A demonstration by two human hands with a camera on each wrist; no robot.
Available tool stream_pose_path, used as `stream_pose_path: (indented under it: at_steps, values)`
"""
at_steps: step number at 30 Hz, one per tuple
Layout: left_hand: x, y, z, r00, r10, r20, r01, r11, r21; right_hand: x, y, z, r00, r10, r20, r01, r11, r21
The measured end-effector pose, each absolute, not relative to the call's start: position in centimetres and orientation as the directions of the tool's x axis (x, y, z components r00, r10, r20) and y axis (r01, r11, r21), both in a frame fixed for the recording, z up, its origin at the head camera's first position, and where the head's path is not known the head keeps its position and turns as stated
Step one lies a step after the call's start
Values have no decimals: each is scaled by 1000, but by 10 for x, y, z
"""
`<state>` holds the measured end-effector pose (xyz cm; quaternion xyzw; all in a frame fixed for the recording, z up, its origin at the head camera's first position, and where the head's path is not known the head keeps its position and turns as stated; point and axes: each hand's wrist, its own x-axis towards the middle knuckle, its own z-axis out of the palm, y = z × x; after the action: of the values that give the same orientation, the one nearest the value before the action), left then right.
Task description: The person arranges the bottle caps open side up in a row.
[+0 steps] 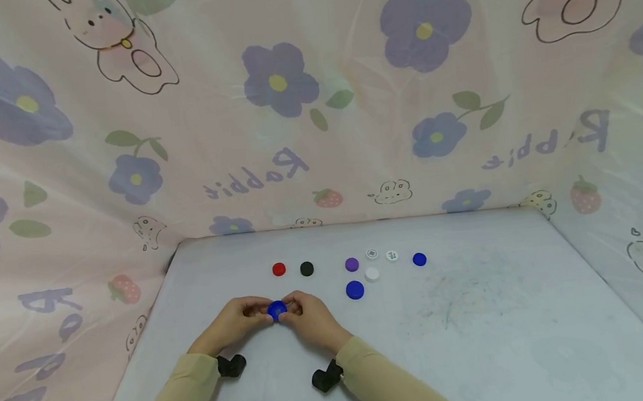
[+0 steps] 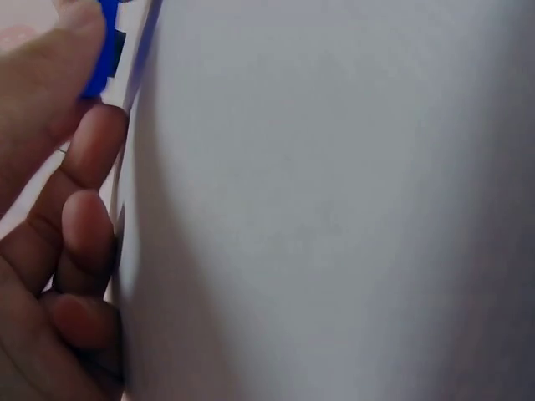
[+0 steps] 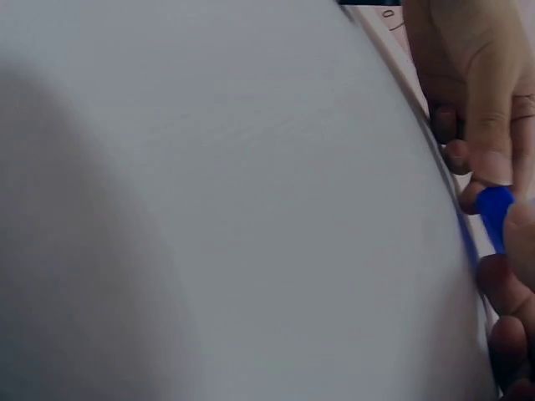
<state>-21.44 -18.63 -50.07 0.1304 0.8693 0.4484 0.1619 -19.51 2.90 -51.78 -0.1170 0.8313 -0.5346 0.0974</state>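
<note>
Both hands pinch one blue round cap (image 1: 276,310) between them, above the left part of the white table. My left hand (image 1: 241,321) grips its left side and my right hand (image 1: 309,318) its right side, with thumbs on the near edge. In the left wrist view, part of the blue cap (image 2: 99,63) shows at the top left, by the thumb. Seen from the right wrist, the cap (image 3: 495,215) lies between the fingertips of the two hands at the right edge. Its underside is hidden.
Behind the hands lie a red disc (image 1: 278,269) and a black disc (image 1: 307,269). Further right are a purple disc (image 1: 352,265), several white discs (image 1: 372,274), a larger blue disc (image 1: 354,290) and a smaller blue disc (image 1: 419,259). A patterned curtain (image 1: 352,160) borders the table.
</note>
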Motion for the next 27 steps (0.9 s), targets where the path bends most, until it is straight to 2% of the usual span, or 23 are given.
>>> stream_pose_path:
  at_steps: [8, 27]
  values:
    - [-219, -188, -504, -910, 385, -151, 117, 590, 799, -197, 29, -517, -947, -317, -54, -96, 439, -893]
    - [-223, -187, -505, -906, 377, -194, 67, 580, 812, -199, 30, -517, -946, -323, -41, -128, 484, -866]
